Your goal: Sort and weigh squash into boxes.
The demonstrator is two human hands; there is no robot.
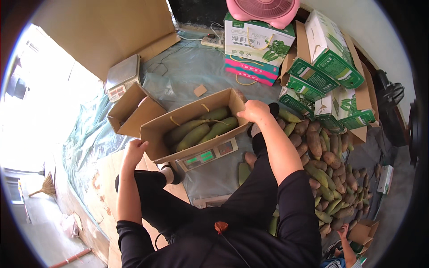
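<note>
"Fingers [250,103] first — what are ours doing?"

"Our right hand [255,110] is closed over the right end of the long cardboard box [157,136]. Our left hand [134,153] is at the box's left end, thumb by the near corner; its other fingers are partly hidden, so we cannot tell whether they grip."

"And the box itself?"

"It stands open on a scale [225,148], whose display [206,156] glows green at the box's near side. We see long green radishes [196,136] lying inside it and yellow cord handles [204,107] along its far wall."

"What do we have around the box?"

"Just left of it, a smaller open carton [136,109], with a second scale [125,73] behind that. Beyond its far side lies a cardboard scrap [200,90]; farther off, a pink fan [266,9] sits on a white-and-green package [250,38]. To the box's right — past our right forearm [286,143] — spreads a heap of green and brown roots [330,178]."

"Anyone else?"

"Another person's hand [343,232], well apart from the box, to its near right."
</note>
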